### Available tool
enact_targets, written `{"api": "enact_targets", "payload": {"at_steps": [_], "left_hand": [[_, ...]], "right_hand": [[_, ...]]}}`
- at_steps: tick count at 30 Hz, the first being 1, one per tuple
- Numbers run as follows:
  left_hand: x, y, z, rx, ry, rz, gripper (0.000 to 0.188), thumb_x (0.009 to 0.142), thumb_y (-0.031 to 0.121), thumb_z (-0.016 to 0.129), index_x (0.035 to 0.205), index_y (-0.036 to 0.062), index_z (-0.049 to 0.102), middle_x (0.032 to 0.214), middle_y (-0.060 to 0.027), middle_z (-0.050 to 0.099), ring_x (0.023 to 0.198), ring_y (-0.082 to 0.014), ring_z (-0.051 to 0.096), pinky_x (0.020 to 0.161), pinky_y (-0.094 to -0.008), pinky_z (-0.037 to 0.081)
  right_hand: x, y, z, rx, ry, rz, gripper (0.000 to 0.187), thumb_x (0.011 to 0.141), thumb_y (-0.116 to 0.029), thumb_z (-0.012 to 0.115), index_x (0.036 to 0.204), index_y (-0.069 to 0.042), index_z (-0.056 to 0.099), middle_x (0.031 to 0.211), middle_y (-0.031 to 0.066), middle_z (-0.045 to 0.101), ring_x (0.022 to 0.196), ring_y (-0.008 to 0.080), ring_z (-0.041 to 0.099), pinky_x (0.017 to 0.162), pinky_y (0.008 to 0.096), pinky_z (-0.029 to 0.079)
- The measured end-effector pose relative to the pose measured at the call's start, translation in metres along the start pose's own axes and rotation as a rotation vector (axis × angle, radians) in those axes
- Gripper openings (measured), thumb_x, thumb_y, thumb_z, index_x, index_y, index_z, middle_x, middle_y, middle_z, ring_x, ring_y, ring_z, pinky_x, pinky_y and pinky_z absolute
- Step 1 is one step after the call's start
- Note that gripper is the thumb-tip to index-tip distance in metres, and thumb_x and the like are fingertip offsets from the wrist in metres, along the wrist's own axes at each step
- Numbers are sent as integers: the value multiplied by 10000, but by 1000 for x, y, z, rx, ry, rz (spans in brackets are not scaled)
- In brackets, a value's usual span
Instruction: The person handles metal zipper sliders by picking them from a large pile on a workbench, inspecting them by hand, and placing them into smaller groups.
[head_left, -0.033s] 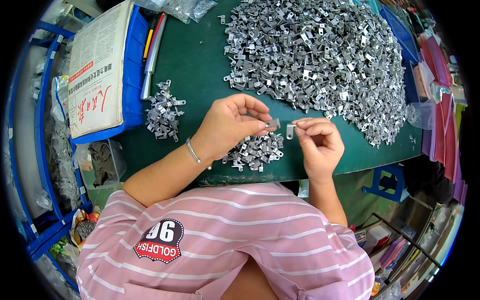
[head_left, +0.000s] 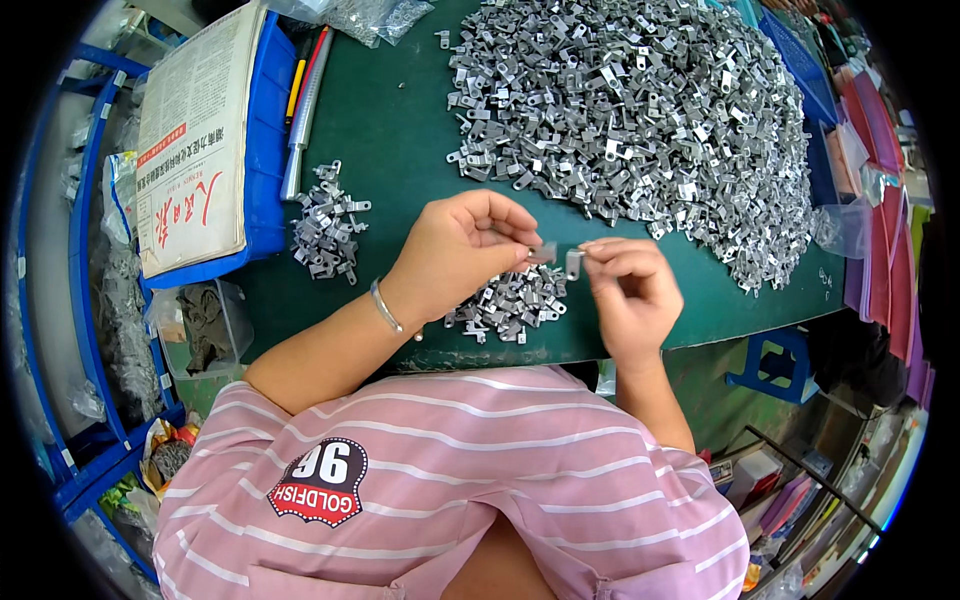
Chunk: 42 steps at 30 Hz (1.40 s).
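Between the thumb and fingers of my left hand (head_left: 465, 235) is a small metal bracket (head_left: 545, 253), slightly blurred. A second metal bracket (head_left: 574, 264), bent and silvery, is pinched in the fingertips of my right hand (head_left: 634, 292). The two brackets are close together, a narrow gap between them. Below them, near the table's front edge, lies a small pile of brackets (head_left: 515, 305). A very large heap of like brackets (head_left: 640, 110) spreads over the far right. Another small pile of brackets (head_left: 328, 225) lies left of my left hand.
The green table (head_left: 400, 130) carries a blue tray (head_left: 268, 150) with a stack of newspapers (head_left: 195, 140) at its left. Pens and a silver tool (head_left: 305, 115) lie beside the tray. A clear plastic bin (head_left: 235, 320) stands left of the table, a blue stool (head_left: 775, 365) to the right.
My right hand has shifted slightly left, bringing its bracket nearer the left hand's, and that bracket has turned a little. My left hand stays almost in place.
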<state>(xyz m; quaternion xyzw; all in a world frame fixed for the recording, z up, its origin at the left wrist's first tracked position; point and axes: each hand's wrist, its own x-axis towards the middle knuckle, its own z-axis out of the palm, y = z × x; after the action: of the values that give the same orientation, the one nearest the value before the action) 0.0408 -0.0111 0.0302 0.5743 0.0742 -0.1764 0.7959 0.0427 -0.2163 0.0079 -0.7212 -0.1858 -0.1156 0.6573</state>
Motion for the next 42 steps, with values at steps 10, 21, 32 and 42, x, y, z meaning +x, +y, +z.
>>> {"api": "enact_targets", "payload": {"at_steps": [10,21,32,42], "left_hand": [[-13,-3,-16,807,-152,395,125,742,-16,656,842,46,697,829,-62,674,693,-151,601,593,-267,473],[46,-14,-9,1228,164,786,270,731,15,697,985,31,608,853,-113,523,794,-300,569,710,-377,478],[44,-16,-8,1326,189,806,245,723,19,710,955,38,635,880,-95,524,765,-281,571,672,-371,478],[31,-14,-9,1319,125,797,156,725,-15,685,858,23,612,817,-79,600,767,-257,606,683,-351,488]], "right_hand": [[16,16,-8,-712,-41,-205,202,745,71,643,934,4,622,893,142,596,817,314,576,730,386,478],[16,28,-21,-694,26,-27,132,787,59,649,906,3,641,830,121,609,730,252,611,646,322,500],[9,13,-33,387,133,609,99,867,8,643,956,38,609,844,85,647,722,150,655,675,292,582],[4,7,-26,451,109,582,104,866,3,651,957,25,607,826,72,645,714,133,648,659,285,573]]}}
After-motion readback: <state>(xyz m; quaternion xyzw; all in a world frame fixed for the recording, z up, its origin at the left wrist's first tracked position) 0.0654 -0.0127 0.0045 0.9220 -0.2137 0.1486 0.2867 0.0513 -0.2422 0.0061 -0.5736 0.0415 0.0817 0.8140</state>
